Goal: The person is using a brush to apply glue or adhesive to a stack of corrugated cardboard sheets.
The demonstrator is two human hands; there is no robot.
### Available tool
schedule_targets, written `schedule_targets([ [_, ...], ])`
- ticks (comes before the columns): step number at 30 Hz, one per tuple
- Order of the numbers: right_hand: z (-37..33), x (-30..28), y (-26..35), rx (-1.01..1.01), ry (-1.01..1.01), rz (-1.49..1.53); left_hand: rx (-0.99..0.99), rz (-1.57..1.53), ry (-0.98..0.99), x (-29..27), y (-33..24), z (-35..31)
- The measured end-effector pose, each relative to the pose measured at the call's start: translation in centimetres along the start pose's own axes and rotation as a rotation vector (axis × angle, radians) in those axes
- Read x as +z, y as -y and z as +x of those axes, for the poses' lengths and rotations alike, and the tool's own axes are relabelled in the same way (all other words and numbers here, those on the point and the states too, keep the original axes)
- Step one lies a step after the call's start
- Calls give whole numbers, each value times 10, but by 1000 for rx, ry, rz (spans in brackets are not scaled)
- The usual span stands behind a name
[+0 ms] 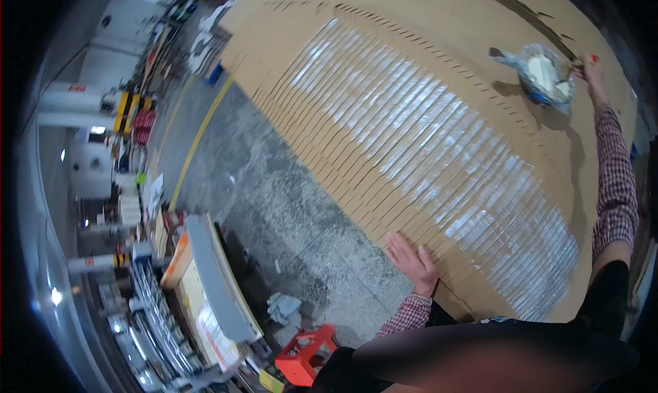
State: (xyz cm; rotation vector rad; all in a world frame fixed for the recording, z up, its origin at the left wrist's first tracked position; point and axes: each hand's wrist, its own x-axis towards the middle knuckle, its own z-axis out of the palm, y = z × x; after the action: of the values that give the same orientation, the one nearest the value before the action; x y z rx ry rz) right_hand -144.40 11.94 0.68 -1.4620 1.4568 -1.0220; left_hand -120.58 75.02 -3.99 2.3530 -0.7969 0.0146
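My right hand (pixel 591 76) reaches far out at the upper right, its fingers closed at the edge of a plastic-lined container (pixel 548 78) holding a white paste-like mass. A dark-ended piece (pixel 499 54), perhaps a handle, sticks out on the container's far left side. Shadows beneath suggest that the container hangs above a big brown cardboard sheet (pixel 274 40). Rows of parallel slits cut across this sheet, and a broad band of glossy, whitish clear coating or film (pixel 411 112) covers its middle. My left hand (pixel 413 261) rests on the cardboard's left edge, fingers stretched out, holding nothing.
Left of the sheet lies a grey, speckled floor (pixel 308 208) with a yellow line (pixel 199 143). A red plastic stool (pixel 305 355), a crumpled grey cloth (pixel 284 308) and a grey-edged bench-like unit (pixel 216 283) are at the lower left. A dark strip bundle (pixel 528 15) lies across the top right.
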Motion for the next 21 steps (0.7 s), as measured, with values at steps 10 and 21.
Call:
schedule_targets([
  [10,-29,-2,-10,-5,-124,124,27,-54,1,-12,-7,0],
  [21,-349,-221,5,145,126,744,112,-177,-218,-11,-21,-62],
])
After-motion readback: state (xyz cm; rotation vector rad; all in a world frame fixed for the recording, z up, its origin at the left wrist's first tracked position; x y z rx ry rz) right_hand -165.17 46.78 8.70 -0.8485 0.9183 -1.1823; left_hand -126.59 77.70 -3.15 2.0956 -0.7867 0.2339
